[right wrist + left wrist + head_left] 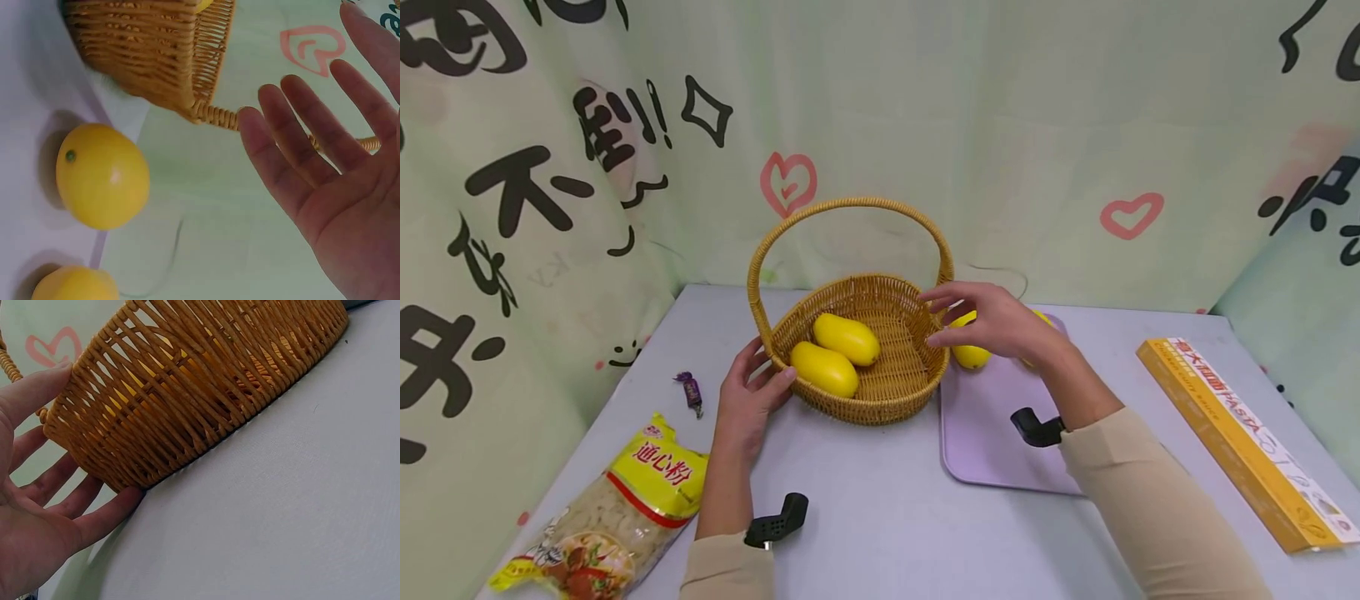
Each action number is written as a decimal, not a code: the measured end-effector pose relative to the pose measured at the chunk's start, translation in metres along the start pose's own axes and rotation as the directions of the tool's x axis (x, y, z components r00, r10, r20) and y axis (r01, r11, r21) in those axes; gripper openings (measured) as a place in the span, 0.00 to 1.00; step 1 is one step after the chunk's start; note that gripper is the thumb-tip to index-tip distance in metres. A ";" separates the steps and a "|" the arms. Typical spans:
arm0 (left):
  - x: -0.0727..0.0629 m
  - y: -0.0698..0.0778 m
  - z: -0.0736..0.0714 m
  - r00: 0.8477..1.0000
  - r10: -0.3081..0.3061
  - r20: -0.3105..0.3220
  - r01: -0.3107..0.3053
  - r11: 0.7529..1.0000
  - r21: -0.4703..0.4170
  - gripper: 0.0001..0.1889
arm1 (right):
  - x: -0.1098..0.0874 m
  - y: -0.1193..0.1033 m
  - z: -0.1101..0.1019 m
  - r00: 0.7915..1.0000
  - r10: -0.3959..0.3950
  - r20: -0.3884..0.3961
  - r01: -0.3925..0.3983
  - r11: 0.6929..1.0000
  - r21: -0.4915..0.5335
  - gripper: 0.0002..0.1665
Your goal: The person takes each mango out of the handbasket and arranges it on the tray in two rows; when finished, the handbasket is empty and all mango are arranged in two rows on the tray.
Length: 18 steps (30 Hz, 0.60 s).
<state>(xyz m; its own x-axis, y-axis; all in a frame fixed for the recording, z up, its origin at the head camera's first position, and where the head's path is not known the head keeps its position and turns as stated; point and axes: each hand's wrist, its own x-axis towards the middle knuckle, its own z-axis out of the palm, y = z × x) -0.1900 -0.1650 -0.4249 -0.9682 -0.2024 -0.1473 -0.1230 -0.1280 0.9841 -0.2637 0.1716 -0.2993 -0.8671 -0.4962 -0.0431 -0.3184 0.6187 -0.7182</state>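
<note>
A wicker basket [880,411] with a tall arched handle stands on the table. Two smooth yellow oval fruits [824,370] lie in its left part. My left hand [748,404] grips the basket's left end, thumb at the rim and fingers against the outer wall, as the left wrist view also shows. Near the handle's right foot, my right hand [981,321] hovers with spread, loosely bent fingers and an empty palm. Behind it, partly hidden in the head view, more yellow fruits [103,176] lie on a lilac board [1000,433].
At the left lie a yellow-topped pasta bag [658,471] and a small purple wrapped candy [690,393]. A long orange-and-white box [1240,442] rests along the right side of the white table [880,525]. A printed curtain [1030,150] hangs behind.
</note>
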 end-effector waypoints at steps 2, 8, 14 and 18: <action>0.000 0.000 0.000 1.000 0.001 -0.001 -0.001 1.000 0.002 0.42 | 0.005 -0.003 0.001 1.000 -0.017 0.024 0.018 1.000 -0.018 0.35; 0.000 0.000 0.001 1.000 0.004 0.008 -0.004 1.000 -0.008 0.42 | 0.021 -0.012 0.006 0.995 -0.054 0.083 0.059 0.997 -0.051 0.36; 0.001 0.000 -0.001 1.000 0.011 0.002 -0.011 1.000 0.008 0.42 | 0.038 -0.022 0.017 0.989 -0.043 0.139 0.045 0.999 -0.012 0.38; 0.001 -0.001 -0.002 1.000 0.014 0.005 -0.014 1.000 0.005 0.42 | 0.053 -0.028 0.024 0.985 -0.021 0.169 0.024 1.000 -0.011 0.38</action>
<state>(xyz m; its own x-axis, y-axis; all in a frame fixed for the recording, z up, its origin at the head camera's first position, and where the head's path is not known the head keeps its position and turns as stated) -0.1902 -0.1665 -0.4262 -0.9709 -0.1991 -0.1333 -0.1107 -0.1208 0.9865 -0.2911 0.1134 -0.2980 -0.7827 -0.6053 -0.1448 -0.3430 0.6137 -0.7111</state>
